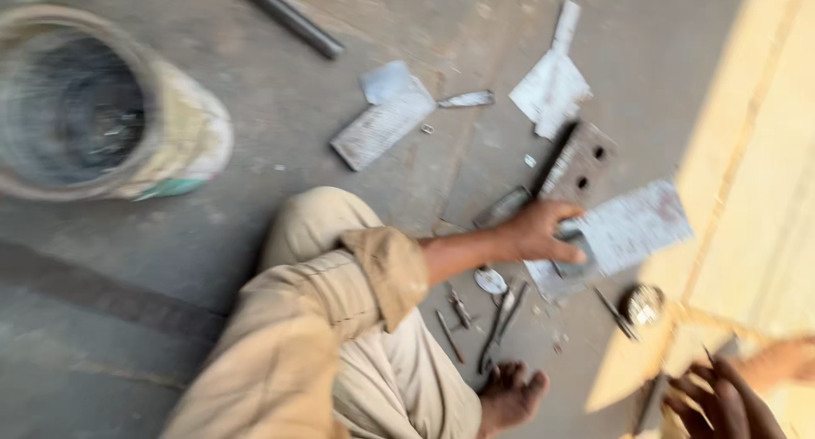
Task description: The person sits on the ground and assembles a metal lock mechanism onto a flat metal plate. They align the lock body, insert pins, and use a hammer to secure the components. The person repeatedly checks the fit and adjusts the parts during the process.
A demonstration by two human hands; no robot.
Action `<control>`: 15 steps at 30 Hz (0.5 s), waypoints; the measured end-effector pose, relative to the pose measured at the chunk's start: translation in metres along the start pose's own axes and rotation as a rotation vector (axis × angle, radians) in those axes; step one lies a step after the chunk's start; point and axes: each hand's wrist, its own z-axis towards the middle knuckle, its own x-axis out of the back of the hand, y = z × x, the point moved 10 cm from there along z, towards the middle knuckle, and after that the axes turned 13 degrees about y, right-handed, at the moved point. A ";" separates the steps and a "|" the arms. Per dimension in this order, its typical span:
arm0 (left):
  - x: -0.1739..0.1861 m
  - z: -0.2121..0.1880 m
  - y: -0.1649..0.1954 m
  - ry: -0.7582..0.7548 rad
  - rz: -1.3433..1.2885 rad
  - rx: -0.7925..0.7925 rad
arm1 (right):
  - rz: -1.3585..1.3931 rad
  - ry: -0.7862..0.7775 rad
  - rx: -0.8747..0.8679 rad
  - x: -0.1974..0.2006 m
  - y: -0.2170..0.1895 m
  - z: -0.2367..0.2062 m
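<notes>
Grimy bucket [182,137], dark residue inside, tipped sideways

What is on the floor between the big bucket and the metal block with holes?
A flat grey plate lies there between bucket and block, in the head view.

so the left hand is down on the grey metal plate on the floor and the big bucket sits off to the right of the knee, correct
Not quite. The head view shows the left hand on the grey metal plate on the floor, as you say, but the big bucket lies on its side to the left of the knee, at the frame's upper left, not to the right.
</notes>
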 end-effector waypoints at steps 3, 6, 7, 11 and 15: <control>0.009 0.000 0.010 -0.066 -0.011 0.137 | 0.007 -0.006 -0.042 0.023 0.005 0.004; 0.020 0.003 0.036 -0.057 -0.203 0.237 | -0.010 0.044 -0.081 0.033 0.005 -0.001; 0.024 0.005 0.045 -0.047 -0.227 0.252 | 0.000 0.050 -0.090 0.033 0.003 -0.002; 0.029 0.009 0.075 -0.053 -0.158 0.237 | 0.012 0.011 -0.076 0.031 -0.009 -0.007; 0.028 0.006 0.081 -0.069 -0.228 0.239 | 0.015 0.006 -0.084 0.036 -0.008 -0.009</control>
